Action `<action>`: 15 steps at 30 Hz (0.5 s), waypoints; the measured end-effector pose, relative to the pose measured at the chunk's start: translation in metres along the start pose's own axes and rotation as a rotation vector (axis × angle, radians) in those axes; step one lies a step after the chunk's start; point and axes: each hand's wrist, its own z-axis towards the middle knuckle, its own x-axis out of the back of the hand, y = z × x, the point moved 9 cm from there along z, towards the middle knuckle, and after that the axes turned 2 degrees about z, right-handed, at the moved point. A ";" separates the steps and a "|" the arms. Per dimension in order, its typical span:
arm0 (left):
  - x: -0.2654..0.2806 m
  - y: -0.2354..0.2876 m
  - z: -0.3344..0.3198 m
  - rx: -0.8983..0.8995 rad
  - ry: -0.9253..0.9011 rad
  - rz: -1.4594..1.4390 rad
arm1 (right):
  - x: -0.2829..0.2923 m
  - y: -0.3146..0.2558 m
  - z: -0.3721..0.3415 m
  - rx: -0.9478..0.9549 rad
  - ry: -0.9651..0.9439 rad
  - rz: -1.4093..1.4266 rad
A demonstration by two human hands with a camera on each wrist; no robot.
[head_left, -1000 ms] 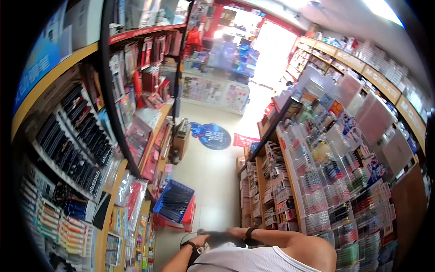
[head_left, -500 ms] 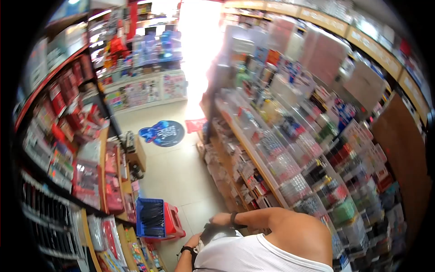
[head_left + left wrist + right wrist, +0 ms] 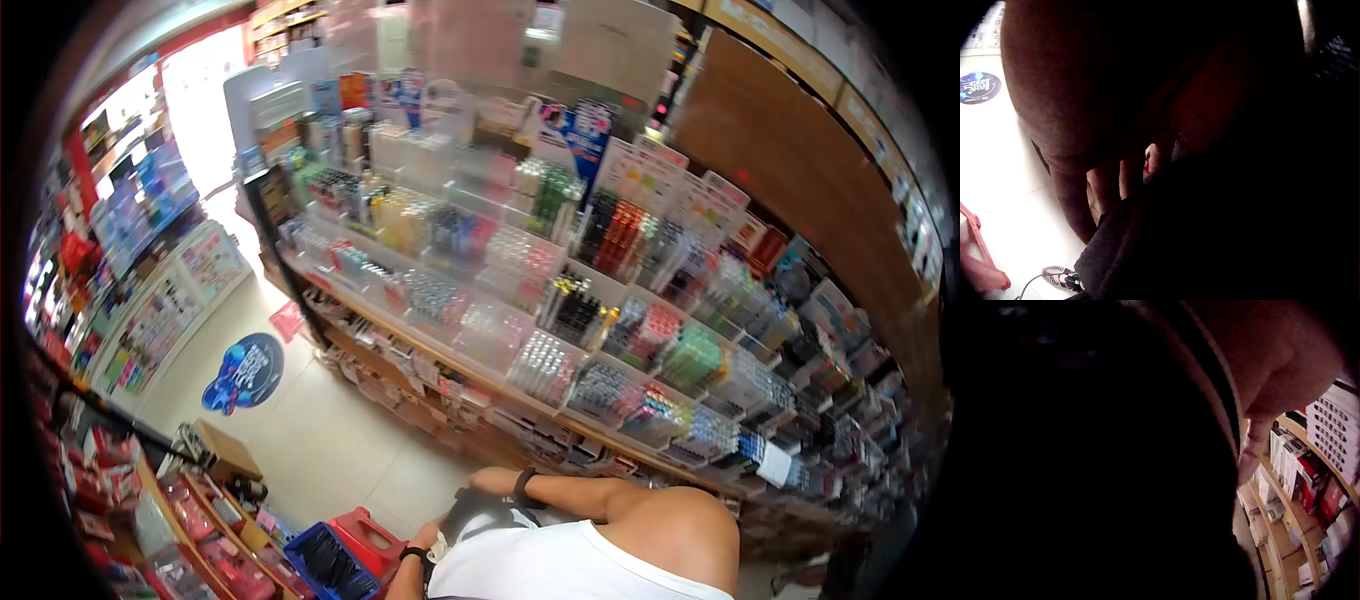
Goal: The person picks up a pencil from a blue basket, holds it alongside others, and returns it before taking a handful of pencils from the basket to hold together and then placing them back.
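Note:
Low in the head view, both hands are close together in front of the white tank top (image 3: 545,560), at a dark cloth-like thing (image 3: 475,515). My left hand (image 3: 433,532) is at its left side, partly hidden by the top. In the left wrist view, the fingers (image 3: 1105,184) hang down, loosely straight, against dark fabric (image 3: 1100,259). My right hand (image 3: 492,481) rests at the far side of the dark thing. The right wrist view shows one finger (image 3: 1252,450) pointing down beside a black mass; the other fingers are hidden.
A long rack of pens (image 3: 560,310) in clear holders runs along the right, above wooden shelves (image 3: 1282,537). At lower left, a blue basket (image 3: 325,560) of dark items stands by a red stool (image 3: 365,535). A round sticker (image 3: 245,370) lies on the tiled floor (image 3: 340,440).
The head view has swung to the right: the pen rack now fills the middle, and the basket and left shelves have shifted left and down. Both hands stay near the dark thing at the waist.

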 end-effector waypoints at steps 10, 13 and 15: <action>-0.044 -0.021 0.022 -0.240 -0.231 0.513 | -0.017 -0.018 -0.110 -0.417 0.188 0.040; -0.059 -0.008 0.021 -0.143 -0.343 0.574 | -0.026 -0.025 -0.141 -0.560 0.233 0.090; -0.065 0.004 0.024 -0.144 -0.405 0.568 | -0.031 -0.030 -0.160 -0.624 0.290 0.104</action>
